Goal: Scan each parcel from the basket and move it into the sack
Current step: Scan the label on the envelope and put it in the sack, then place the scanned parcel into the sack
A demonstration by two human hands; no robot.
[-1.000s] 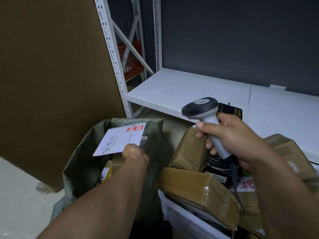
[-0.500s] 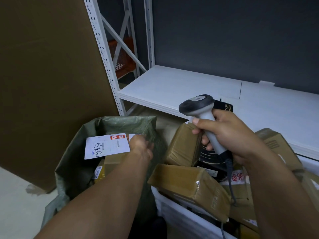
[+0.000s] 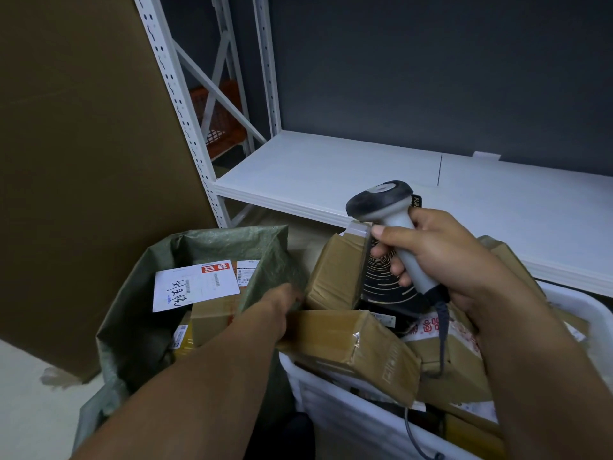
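On our left there's a huge brown cardboard sheet [image 3: 83,161] standing upright, and past it a white metal shelf [image 3: 331,167] runs along a dark wall. Down low, the green sack [image 3: 132,327] stands open just left of the white basket [image 3: 348,423], and the two are pretty much touching. The basket is piled with taped-up parcels. A long brown parcel [image 3: 351,343] lies across the near corner, and a second brown parcel [image 3: 335,270] leans up behind it. A black box [image 3: 388,287] with gold rings sits right beside that one.

Inside the sack we see a flat white parcel [image 3: 195,285] with a red label and some handwriting. It's lying face up on top of a few brown ones.

Our right hand [image 3: 441,260] is wrapped around the grey handle of the scanner [image 3: 381,199]. We're holding it above the basket with the head pointing left, and its cable [image 3: 442,327] dangles down among the parcels. Our left hand [image 3: 285,300] is right at the sack's rim where it meets the long brown parcel. It's blurred though, so we honestly can't tell if the fingers are straight or curled.
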